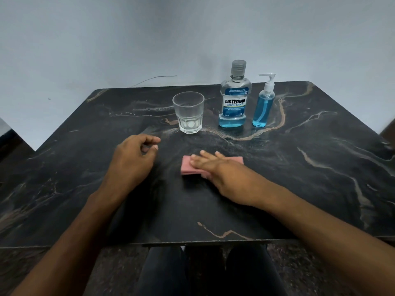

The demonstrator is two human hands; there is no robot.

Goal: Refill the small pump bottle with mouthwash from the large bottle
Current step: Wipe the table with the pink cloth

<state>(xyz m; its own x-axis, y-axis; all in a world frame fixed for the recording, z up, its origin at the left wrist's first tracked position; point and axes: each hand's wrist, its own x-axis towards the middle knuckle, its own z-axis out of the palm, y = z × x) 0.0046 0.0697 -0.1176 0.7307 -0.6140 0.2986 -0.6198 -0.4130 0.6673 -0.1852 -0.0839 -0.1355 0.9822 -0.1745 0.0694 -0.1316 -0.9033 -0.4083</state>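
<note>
Small pump bottle (pixel 263 103) stands at table's (pixel 320 167) 1 o'clock, just right of large bottle (pixel 235 97); likely light, smooth plastic, slippery if wet; grip body, twist pump collar; left hand (pixel 132 161) loosely curled, holding nothing; right hand (pixel 222 174) flat, fingers extended on pink cloth (pixel 188 165).

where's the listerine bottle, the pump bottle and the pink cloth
Listerine bottle (pixel 235 103): head view, on its front label.
small pump bottle (pixel 263 110): head view, on its blue-filled body.
pink cloth (pixel 186 165): head view, on its uncovered left end.
</note>
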